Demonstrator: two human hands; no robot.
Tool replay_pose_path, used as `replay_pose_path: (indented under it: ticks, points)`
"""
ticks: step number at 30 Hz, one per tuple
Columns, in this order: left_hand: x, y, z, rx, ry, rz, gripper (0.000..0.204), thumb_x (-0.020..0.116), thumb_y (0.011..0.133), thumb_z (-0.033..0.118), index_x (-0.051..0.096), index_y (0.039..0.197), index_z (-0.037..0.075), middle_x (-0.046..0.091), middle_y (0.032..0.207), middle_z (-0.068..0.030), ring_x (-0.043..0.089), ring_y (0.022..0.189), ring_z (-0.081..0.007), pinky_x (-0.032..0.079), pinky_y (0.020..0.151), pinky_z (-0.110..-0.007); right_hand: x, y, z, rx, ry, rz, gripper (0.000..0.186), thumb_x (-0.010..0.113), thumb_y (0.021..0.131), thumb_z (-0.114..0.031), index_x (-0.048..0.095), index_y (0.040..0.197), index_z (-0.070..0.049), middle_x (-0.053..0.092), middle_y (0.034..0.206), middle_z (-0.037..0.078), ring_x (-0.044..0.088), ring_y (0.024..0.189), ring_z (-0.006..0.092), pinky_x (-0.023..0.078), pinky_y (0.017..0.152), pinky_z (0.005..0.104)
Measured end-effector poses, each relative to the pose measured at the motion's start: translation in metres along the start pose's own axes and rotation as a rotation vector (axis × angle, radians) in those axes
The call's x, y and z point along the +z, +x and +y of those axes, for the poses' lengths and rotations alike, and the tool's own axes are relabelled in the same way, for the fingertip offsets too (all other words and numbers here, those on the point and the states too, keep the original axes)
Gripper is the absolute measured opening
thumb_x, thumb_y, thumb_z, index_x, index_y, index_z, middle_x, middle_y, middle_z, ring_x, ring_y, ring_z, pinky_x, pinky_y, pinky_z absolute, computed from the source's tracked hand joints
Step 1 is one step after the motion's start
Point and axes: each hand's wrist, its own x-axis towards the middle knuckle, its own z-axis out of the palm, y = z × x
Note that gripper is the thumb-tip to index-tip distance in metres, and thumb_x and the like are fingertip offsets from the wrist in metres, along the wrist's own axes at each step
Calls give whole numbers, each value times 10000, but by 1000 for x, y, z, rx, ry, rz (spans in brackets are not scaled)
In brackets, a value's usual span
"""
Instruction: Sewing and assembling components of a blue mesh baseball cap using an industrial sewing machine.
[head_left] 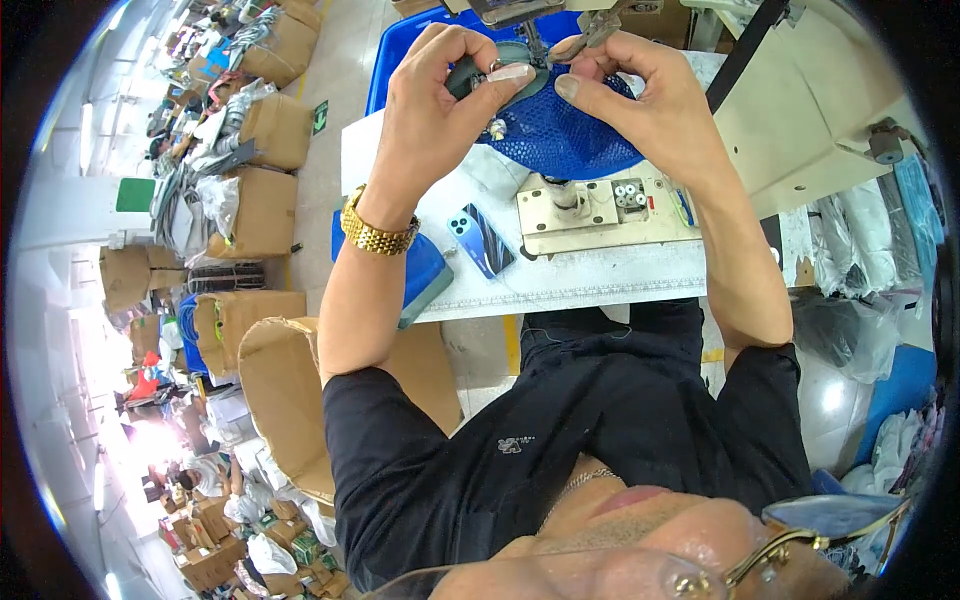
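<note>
A blue mesh piece shaped like a cap (575, 135), with a dark grey-green part (468, 76) at its left, is held up under the needle end of a sewing machine (533, 45). My left hand (432, 112), with a gold watch on its wrist, is closed in a pinch on the grey-green part. On the needle's other side, my right hand (655, 108) grips the edge of the blue mesh between thumb and fingers. Both hands are close to the needle. The fingers partly hide the edge there.
Below the mesh lies the machine's metal base plate (610, 218) on a white table (580, 290). A blue phone (482, 242) and a blue box (428, 278) are at its left. A blue bin (400, 45) stands beyond. Cardboard boxes (265, 215) line the left side; plastic bags (850, 330) lie right.
</note>
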Motion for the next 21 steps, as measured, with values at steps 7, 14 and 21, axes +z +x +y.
replay_pose_path:
  ticks: [7, 14, 21]
  points:
    - [4, -3, -9, -96, -103, 39, 264, 777, 818, 190, 567, 808, 31, 507, 756, -19, 456, 681, -114, 385, 596, -263, 7, 1, -8, -85, -85, 66, 147, 730, 832, -92, 621, 870, -1, 652, 869, 19, 562, 797, 95, 467, 799, 262]
    - [3, 8, 8, -322, -287, -32, 217, 706, 885, 105, 501, 819, 86, 483, 679, 66, 429, 540, -3, 321, 476, -184, 13, 2, 5, -57, -80, 111, 130, 724, 829, -69, 625, 863, 7, 708, 1016, 41, 598, 858, 105, 469, 841, 261]
    - [12, -10, 11, -191, 43, 123, 293, 770, 812, 203, 544, 779, 19, 506, 729, -40, 456, 643, -143, 390, 584, -280, 7, 16, 28, -186, -109, 68, 97, 693, 868, -60, 675, 948, -7, 700, 1073, 47, 622, 981, 148, 475, 915, 293]
